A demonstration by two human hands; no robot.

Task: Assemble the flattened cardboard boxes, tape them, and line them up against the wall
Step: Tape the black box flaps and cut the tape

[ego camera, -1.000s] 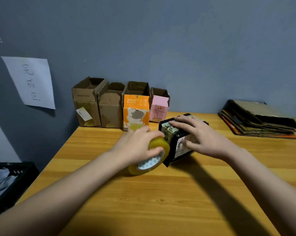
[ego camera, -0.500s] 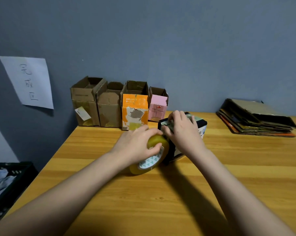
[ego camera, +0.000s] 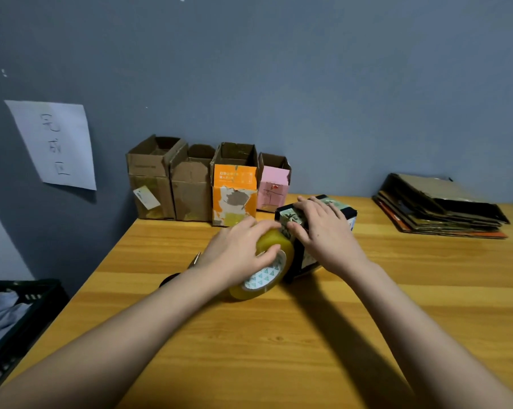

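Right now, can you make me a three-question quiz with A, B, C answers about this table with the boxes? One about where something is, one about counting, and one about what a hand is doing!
1. Where is the stack of flattened cardboard?
A. on the table's far right
B. inside the black crate
C. under the paper sign

2. How many open boxes stand in a row against the wall?
A. two
B. four
C. six

3. What is the left hand doing?
A. resting flat on the table
B. gripping the tape roll
C. pointing at the wall

Answers: 1 A, the stack lies at the table's right end. 2 B, two brown ones, the orange box and the pink box. 3 B, its fingers curl round the roll beside the black box.
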